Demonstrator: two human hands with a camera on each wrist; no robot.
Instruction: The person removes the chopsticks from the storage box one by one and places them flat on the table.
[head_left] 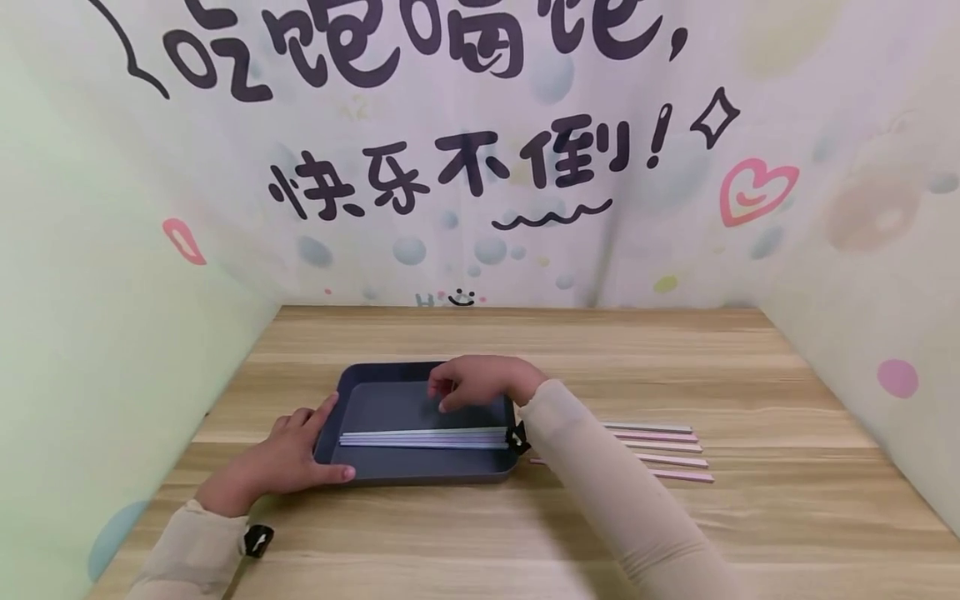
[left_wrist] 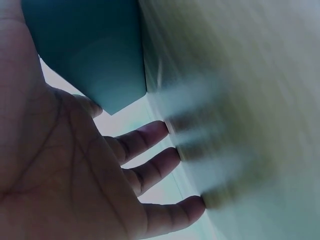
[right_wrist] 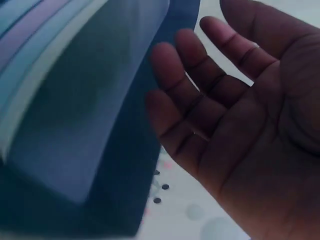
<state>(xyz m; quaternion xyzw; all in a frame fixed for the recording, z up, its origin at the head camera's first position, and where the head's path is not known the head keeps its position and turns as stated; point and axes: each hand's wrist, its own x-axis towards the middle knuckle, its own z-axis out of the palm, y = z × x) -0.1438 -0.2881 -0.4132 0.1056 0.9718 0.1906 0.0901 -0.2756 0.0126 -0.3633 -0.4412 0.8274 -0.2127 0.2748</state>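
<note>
A dark grey-blue rectangular tray (head_left: 420, 467) lies on the wooden table. Several thin flat strips (head_left: 423, 438), pale blue and lilac, lie lengthwise side by side across its middle. My left hand (head_left: 288, 454) rests at the tray's left end, thumb along the front rim and index finger by the left rim. Its other fingertips (left_wrist: 190, 210) touch the table in the left wrist view. Over the back right part of the tray hovers my right hand (head_left: 480, 382), its fingers loosely bent with nothing between them. The right wrist view shows the bare palm beside the tray wall (right_wrist: 125, 165).
Several more strips (head_left: 675, 458), pinkish and whitish, lie roughly parallel on the table (head_left: 525, 533) to the right of the tray, partly hidden by the right sleeve (head_left: 615, 483). A printed cloth wall (head_left: 450, 250) rises behind the table, with side walls left and right.
</note>
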